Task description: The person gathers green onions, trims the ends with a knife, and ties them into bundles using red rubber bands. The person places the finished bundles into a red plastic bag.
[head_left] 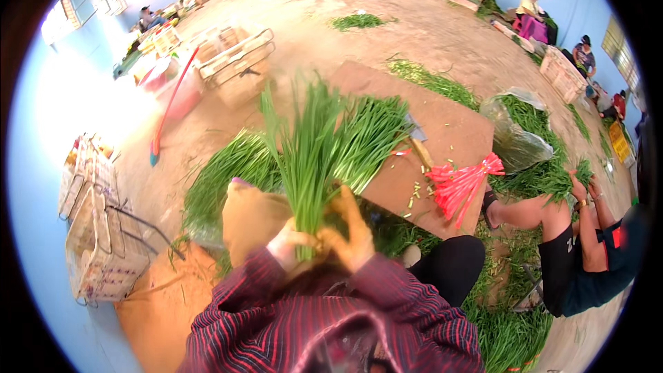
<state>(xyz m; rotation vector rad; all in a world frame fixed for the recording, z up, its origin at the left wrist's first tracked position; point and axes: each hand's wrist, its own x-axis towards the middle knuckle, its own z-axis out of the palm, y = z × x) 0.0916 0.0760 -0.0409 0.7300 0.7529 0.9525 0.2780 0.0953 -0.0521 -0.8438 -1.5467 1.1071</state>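
In front of my chest, my left hand [292, 245] is closed around the lower stems of an upright bunch of garlic chives [310, 166]. The leaves fan out at the top, slightly blurred. My right hand [355, 233], in a yellowish glove, is beside the stem bases. Its thumb is at the stems, and the fingers stand apart from the thumb. Beyond the bunch, more cut chives [373, 134] lie on a brown board [461, 119]. A knife with a wooden handle [422, 153] and a bundle of red ties [461, 181] rest there too.
Loose chives [228, 176] are heaped left of the board. A plastic bag of greens [518, 129] stands at its right. Close on my right, a seated co-worker [595, 254] holds greens. Plastic crates [106, 248] stand by the left wall; a red-handled tool [173, 109] is farther off.
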